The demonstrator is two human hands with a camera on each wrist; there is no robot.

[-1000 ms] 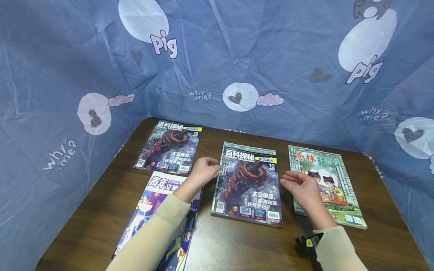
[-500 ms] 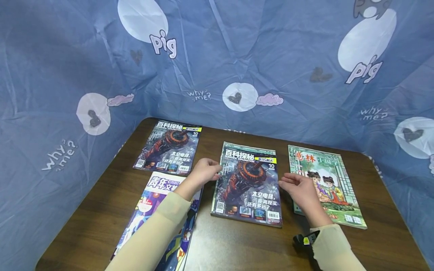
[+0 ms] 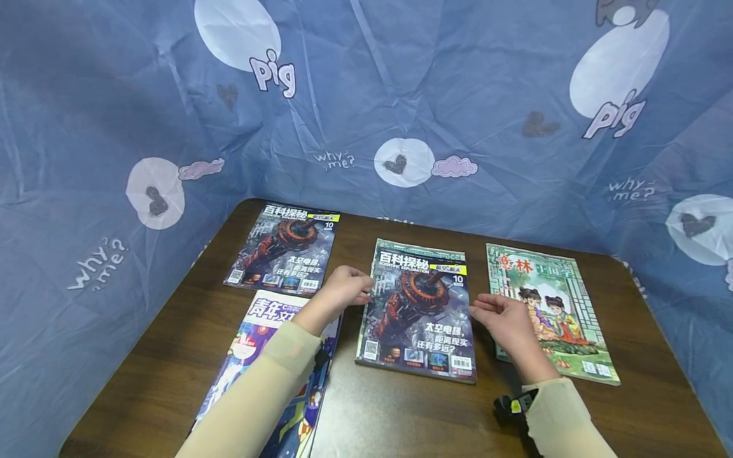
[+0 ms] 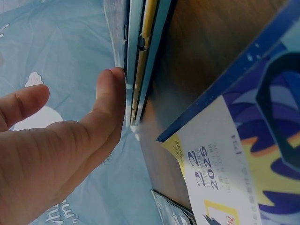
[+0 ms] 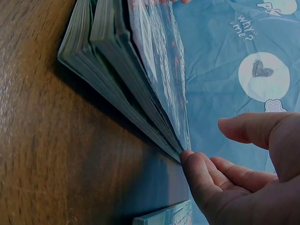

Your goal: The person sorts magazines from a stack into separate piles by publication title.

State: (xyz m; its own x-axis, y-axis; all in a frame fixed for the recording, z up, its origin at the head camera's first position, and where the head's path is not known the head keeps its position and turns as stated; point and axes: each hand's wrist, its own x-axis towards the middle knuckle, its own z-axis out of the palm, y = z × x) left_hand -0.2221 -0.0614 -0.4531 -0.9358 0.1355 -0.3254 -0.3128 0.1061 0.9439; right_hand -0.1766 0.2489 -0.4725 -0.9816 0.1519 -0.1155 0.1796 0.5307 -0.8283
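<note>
In the middle of the table lies a magazine with a dark space cover (image 3: 420, 318), on top of a green-edged magazine (image 3: 420, 246) that shows along its far and left sides. My left hand (image 3: 345, 289) is at the stack's left edge; in the left wrist view its fingertips (image 4: 112, 82) rest against the side, thumb apart from them. Across from it, my right hand (image 3: 506, 320) has its fingertips (image 5: 187, 157) right at the stack's right edge, its thumb raised off the magazines. Neither hand's fingers close around anything.
A second dark space magazine (image 3: 286, 248) lies at the back left. Nearer, a purple and white magazine (image 3: 246, 343) is partly under my left arm. A green illustrated magazine (image 3: 578, 305) lies at the right, partly behind my right hand. Blue printed cloth (image 3: 343, 114) hangs behind the table.
My right hand has shifted slightly left, bringing its fingertips up to the stack's right edge. My left hand has stayed almost in place, and the magazines have not visibly moved.
</note>
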